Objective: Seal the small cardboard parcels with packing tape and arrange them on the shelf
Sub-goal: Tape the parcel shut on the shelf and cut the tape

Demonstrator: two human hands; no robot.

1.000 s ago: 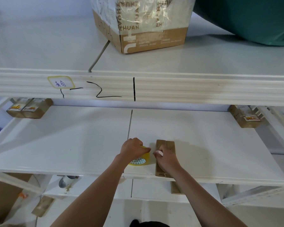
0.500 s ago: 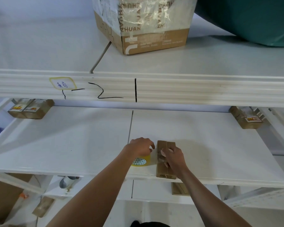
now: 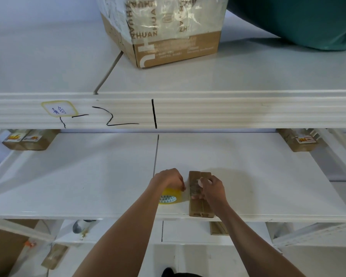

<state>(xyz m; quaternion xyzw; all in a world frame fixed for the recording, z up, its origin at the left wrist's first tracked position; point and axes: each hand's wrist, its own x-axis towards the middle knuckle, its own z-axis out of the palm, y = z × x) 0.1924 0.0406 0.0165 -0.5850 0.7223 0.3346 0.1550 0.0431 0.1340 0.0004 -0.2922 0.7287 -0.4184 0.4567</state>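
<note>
A person stands at a white shelf (image 3: pixel 248 176), seen from above, both bare arms reaching forward to its near edge.

The left hand (image 3: pixel 169 178) rests on top of a yellow roll of packing tape (image 3: pixel 171 196), fingers curled over the roll and gripping it. The roll lies just left of a small brown cardboard parcel (image 3: pixel 198 208), probably held down so the tape can be drawn off sideways without the roll sliding.

The parcel lies flat near the front of the shelf, right of the centre seam. Its long axis runs near to far, one short end at the shelf's front edge and the other pointing toward the back. A groove along its top suggests 2 flaps meeting, or 2 slim boxes side by side; which is unclear.

The right hand (image 3: pixel 212 188) sits over the middle of the parcel, fingers curled. It seems to pinch a strip of clear tape against the top, though the tape is hard to make out.

At the back of the shelf, 2 labelled parcels (image 3: pixel 26 139) sit far left and 1 more (image 3: pixel 299 141) far right, well apart from the work. A large carton (image 3: pixel 168 47) stands on the shelf above.
</note>
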